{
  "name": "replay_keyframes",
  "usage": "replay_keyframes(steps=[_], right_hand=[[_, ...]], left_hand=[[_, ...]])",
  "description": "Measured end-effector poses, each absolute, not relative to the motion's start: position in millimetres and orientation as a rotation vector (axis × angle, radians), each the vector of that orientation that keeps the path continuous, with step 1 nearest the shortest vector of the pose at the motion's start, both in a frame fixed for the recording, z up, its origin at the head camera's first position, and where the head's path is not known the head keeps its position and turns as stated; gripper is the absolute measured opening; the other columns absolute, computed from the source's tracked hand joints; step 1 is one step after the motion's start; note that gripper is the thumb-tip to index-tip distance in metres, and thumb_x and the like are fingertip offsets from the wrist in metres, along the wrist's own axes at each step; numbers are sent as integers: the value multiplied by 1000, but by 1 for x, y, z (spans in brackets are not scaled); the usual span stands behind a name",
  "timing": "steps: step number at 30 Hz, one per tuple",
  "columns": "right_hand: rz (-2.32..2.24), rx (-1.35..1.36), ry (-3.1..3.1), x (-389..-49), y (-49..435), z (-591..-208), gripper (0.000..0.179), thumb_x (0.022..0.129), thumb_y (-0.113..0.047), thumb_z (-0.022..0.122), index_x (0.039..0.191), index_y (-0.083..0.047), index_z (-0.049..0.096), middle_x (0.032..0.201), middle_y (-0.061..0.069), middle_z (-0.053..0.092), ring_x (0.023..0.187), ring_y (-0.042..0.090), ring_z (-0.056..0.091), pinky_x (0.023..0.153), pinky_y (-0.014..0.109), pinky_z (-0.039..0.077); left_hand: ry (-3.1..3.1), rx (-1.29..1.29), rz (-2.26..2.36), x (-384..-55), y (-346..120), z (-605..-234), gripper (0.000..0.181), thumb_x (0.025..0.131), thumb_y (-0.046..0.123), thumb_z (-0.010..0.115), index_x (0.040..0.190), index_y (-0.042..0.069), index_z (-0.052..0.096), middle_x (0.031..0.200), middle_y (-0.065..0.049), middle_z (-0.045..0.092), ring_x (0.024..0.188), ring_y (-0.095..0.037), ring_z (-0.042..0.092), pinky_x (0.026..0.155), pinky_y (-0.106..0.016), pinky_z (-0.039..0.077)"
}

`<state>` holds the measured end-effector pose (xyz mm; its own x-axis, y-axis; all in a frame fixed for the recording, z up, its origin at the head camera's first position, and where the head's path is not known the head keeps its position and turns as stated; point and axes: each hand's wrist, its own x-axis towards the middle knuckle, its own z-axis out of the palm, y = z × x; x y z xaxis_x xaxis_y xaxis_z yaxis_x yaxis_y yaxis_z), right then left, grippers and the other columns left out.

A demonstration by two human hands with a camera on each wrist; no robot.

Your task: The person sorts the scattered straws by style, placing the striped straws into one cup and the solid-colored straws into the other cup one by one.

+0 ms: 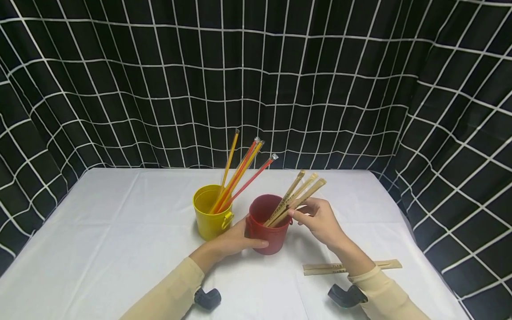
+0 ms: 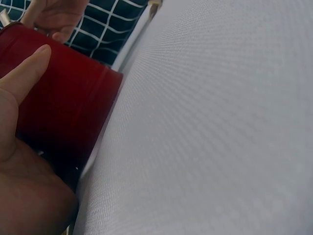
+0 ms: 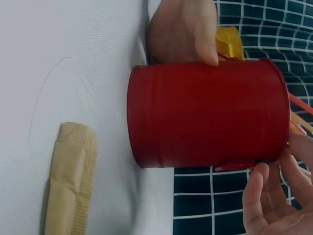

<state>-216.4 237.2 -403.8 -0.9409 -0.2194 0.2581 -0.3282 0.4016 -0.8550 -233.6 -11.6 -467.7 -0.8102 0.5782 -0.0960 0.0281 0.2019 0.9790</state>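
A small red metal bucket (image 1: 276, 240) stands upright on the table. My left hand (image 1: 234, 240) grips it from the left, the thumb lying across its front; the other fingers are mostly hidden behind it. Several brown paper-wrapped straws (image 1: 296, 189) lean to the right inside it. At the right rim, my right hand (image 1: 320, 220) pinches the nearest paper-wrapped straw between thumb and fingers, its lower end inside the bucket. In the right wrist view, the fingertips (image 3: 261, 169) are close to the bucket's rim and handle.
Left of the red bucket stands a yellow bucket (image 1: 208, 226) with several orange, yellow and red sticks (image 1: 240, 171) in clear wrappers. More paper-wrapped straws (image 1: 387, 264) lie on the white table (image 1: 132, 240), partly beneath the right forearm. A black gridded curtain (image 1: 240, 80) hangs behind.
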Motion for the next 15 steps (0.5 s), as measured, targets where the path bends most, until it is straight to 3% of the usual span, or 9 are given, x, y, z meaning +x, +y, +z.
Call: replay_keyframes(steps=[7, 15], right_hand=[[1558, 512, -2578, -217, 242, -396, 27, 93, -10, 70, 112, 9, 69, 107, 27, 72, 81, 2, 69, 69, 27, 60], [1548, 460, -2655, -218, 263, -387, 30, 96, -15, 68, 116, 7, 66, 115, 26, 70, 89, 7, 69, 75, 25, 60]], left_hand=[[2044, 550, 1643, -232, -12, -466, 85, 86, 31, 80, 155, 28, 31, 155, 7, 45, 146, -19, 37, 126, -54, 29], [2030, 556, 1649, -233, -12, -465, 86, 87, 28, 79, 157, 27, 30, 158, 5, 42, 149, -20, 34, 127, -55, 25]])
